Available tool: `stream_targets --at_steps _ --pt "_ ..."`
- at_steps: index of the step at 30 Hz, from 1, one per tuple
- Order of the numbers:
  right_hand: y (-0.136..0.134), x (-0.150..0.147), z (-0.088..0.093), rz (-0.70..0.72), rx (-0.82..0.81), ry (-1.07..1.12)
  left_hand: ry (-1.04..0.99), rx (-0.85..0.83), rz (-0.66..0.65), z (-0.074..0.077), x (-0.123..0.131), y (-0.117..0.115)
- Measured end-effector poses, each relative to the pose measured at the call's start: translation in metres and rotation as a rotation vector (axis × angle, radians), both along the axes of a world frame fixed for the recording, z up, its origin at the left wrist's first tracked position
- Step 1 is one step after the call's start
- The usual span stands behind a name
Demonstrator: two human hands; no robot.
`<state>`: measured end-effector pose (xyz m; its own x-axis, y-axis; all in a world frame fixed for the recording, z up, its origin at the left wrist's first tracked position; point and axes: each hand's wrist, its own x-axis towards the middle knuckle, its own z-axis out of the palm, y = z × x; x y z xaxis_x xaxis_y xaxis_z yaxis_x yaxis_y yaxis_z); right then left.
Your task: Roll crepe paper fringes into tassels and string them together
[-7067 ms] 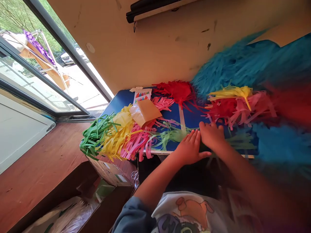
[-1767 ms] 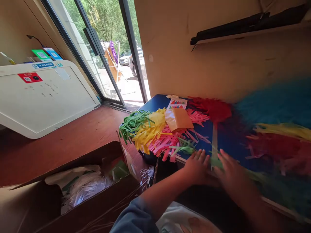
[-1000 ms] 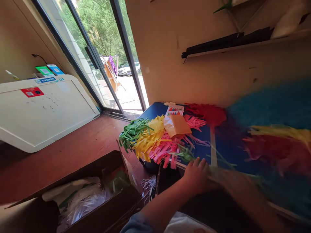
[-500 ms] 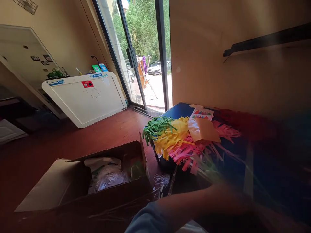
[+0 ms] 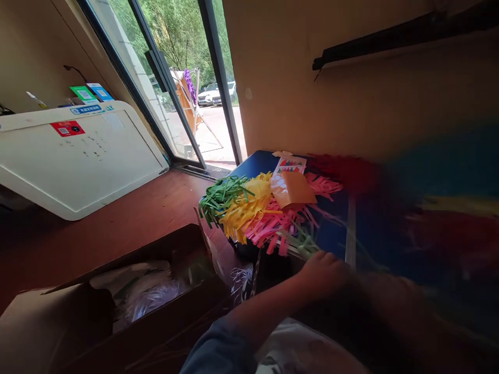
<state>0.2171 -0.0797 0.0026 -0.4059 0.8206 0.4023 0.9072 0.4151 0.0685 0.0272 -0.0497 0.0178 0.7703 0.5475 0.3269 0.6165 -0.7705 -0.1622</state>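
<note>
My left hand (image 5: 325,272) is closed around a bunch of pale green paper strips (image 5: 306,243) at the near edge of the blue table (image 5: 331,226). The strips fan out from its fingers toward the pink fringe. To the right, my right hand (image 5: 397,296) is dark and smeared, and its fingers cannot be made out. Beyond the left hand lie green fringe (image 5: 224,195), yellow fringe (image 5: 247,205) and pink fringe (image 5: 268,228). An orange sheet in a clear sleeve (image 5: 294,189) rests on them, with a printed card (image 5: 291,165) behind.
An open cardboard box (image 5: 163,301) holding clear plastic stands at lower left. A white board (image 5: 97,166) leans near the glass door (image 5: 167,93). Red paper (image 5: 343,171) lies along the wall, and a dark bar (image 5: 370,47) is mounted above.
The view has swung right, so the table, box and door sit further left. My left hand, blurred before, now shows clearly on the pale green strips.
</note>
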Motion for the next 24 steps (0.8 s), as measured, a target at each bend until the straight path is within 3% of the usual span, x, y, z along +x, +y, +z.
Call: stream_targets --at_steps 3,8,18,24 --pt "-0.003 -0.001 0.009 -0.023 -0.024 -0.113 0.014 -0.043 0.003 0.0 0.003 0.003" --pt "-0.002 -0.002 0.015 -0.03 -0.074 -0.047 0.037 -0.155 0.052 0.005 0.0 0.007" --pt "0.009 0.01 0.031 -0.298 -0.414 0.056 -0.026 -0.191 0.131 0.007 -0.014 0.014" --pt "0.018 0.011 0.038 -0.363 -0.527 0.028 -0.148 -0.202 0.299 0.011 -0.016 0.009"
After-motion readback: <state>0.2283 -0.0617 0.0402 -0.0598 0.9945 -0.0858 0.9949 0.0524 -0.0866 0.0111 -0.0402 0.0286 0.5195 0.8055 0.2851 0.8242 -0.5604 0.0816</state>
